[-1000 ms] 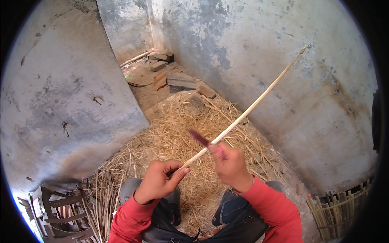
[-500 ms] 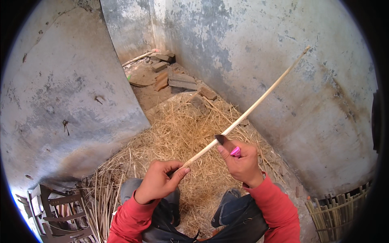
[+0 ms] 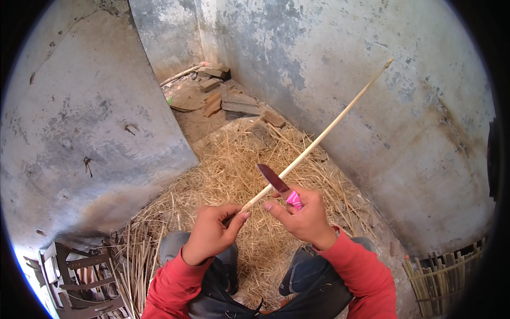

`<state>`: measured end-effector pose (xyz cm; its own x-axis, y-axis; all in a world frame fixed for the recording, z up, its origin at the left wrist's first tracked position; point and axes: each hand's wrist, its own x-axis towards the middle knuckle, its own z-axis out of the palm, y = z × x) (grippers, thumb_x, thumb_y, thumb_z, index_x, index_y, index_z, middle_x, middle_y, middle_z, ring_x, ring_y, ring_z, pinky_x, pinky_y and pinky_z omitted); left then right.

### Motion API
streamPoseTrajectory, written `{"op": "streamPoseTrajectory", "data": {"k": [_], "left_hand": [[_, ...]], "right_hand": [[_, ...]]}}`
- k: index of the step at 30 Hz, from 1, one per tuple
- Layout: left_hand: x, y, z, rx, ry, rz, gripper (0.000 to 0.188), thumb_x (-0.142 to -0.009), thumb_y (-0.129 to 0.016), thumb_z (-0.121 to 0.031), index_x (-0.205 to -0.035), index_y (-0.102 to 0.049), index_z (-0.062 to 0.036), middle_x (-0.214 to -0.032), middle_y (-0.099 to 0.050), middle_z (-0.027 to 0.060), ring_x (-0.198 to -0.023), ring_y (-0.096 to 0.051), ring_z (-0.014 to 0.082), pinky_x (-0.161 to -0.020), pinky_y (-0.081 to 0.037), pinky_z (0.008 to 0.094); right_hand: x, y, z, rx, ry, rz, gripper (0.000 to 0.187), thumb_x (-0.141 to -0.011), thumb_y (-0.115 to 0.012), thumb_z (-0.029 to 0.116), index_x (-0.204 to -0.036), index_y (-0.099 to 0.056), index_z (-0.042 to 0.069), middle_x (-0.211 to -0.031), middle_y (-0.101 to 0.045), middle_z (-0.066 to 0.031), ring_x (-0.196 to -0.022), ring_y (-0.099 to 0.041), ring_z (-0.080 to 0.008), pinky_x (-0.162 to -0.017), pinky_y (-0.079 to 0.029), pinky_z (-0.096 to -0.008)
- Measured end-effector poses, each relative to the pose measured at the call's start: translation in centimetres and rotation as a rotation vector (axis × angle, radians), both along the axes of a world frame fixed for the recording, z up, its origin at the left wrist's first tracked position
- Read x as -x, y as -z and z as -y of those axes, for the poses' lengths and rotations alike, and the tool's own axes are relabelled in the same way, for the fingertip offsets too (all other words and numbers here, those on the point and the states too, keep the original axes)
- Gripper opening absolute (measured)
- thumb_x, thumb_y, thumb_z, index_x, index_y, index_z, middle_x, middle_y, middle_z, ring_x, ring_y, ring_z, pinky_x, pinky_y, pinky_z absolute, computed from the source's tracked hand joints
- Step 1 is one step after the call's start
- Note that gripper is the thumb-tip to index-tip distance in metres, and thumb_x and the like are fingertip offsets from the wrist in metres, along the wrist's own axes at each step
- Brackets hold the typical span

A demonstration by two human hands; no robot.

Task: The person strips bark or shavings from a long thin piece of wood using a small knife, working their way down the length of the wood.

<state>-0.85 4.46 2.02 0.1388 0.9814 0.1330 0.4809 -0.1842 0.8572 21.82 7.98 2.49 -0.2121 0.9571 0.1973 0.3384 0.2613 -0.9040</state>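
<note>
A long, pale wooden stick (image 3: 324, 133) slants up and away to the right, its far tip in front of the wall. My left hand (image 3: 213, 232) pinches the near end between thumb and fingers. In my right hand (image 3: 304, 216) is a knife (image 3: 273, 178) with a dark blade and a pink handle, the fingers closed round the handle. The blade lies across the stick, a short way beyond my left hand, its point toward the upper left. Part of the handle is hidden in my right palm.
Straw-like shavings (image 3: 234, 175) cover the floor between my feet and beyond. Grey, peeling walls (image 3: 361, 69) rise on both sides. Broken bricks (image 3: 239, 103) lie in the far corner. A bundle of thin sticks and a wooden frame (image 3: 79, 276) stand at left, a slatted fence (image 3: 441, 282) at right.
My right hand and the knife have moved nearer along the stick toward my left hand. The blade has turned, showing its broad side. The stick's far tip has shifted slightly left.
</note>
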Motion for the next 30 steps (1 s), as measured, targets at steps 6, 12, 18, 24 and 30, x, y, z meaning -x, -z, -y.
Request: {"op": "streamPoseTrajectory", "data": {"k": [6, 12, 18, 24, 30], "left_hand": [[-1.0, 0.4, -0.1, -0.133, -0.009, -0.106, 0.015, -0.095, -0.073, -0.014, -0.096, -0.076, 0.0008, -0.051, -0.048, 0.0034, -0.046, -0.042, 0.0089, -0.045, -0.033, 0.0300], [0.7, 0.8, -1.5, -0.001, -0.153, -0.033, 0.018, -0.099, -0.068, -0.015, -0.094, -0.074, 0.0015, -0.054, -0.050, 0.0020, -0.051, -0.044, 0.0076, -0.048, -0.034, 0.0303], [2.4, -0.6, -0.3, 0.281, 0.080, 0.362, 0.024, -0.105, -0.061, -0.017, -0.106, -0.073, 0.0039, -0.063, -0.052, -0.0050, -0.058, -0.044, 0.0038, -0.053, -0.035, 0.0249], [1.4, -1.3, 0.1, 0.340, 0.165, 0.281, 0.027, -0.107, -0.059, -0.018, -0.112, -0.073, 0.0046, -0.065, -0.045, -0.0069, -0.060, -0.036, 0.0037, -0.053, -0.030, 0.0252], [0.6, -0.6, 0.2, 0.376, 0.224, 0.290, 0.028, -0.107, -0.059, -0.020, -0.116, -0.073, 0.0030, -0.065, -0.043, -0.0070, -0.060, -0.034, 0.0042, -0.053, -0.030, 0.0259]], "right_hand": [[0.8, 1.5, 0.3, -0.224, -0.097, -0.014, 0.010, -0.087, -0.075, 0.011, -0.090, -0.072, 0.002, -0.058, -0.057, -0.0091, -0.049, -0.056, -0.0168, -0.048, -0.042, -0.0323], [0.9, 1.7, 1.5, -0.178, -0.335, 0.071, 0.010, -0.088, -0.073, 0.012, -0.089, -0.070, 0.003, -0.061, -0.060, -0.0109, -0.053, -0.062, -0.0176, -0.050, -0.045, -0.0322], [-0.6, -0.2, -1.0, -0.074, 0.115, -0.171, 0.034, -0.102, -0.064, 0.034, -0.093, -0.069, 0.002, -0.063, -0.054, -0.0007, -0.058, -0.050, -0.0082, -0.053, -0.040, -0.0299], [-5.6, -0.4, -4.1, -0.232, 0.395, -0.090, 0.039, -0.109, -0.053, 0.032, -0.090, -0.067, 0.000, -0.062, -0.043, 0.0006, -0.056, -0.039, -0.0100, -0.053, -0.035, -0.0321], [-4.2, -0.5, -3.3, -0.301, 0.407, 0.080, 0.042, -0.108, -0.055, 0.033, -0.083, -0.060, 0.000, -0.056, -0.040, -0.0064, -0.053, -0.038, -0.0139, -0.049, -0.033, -0.0351]]}}
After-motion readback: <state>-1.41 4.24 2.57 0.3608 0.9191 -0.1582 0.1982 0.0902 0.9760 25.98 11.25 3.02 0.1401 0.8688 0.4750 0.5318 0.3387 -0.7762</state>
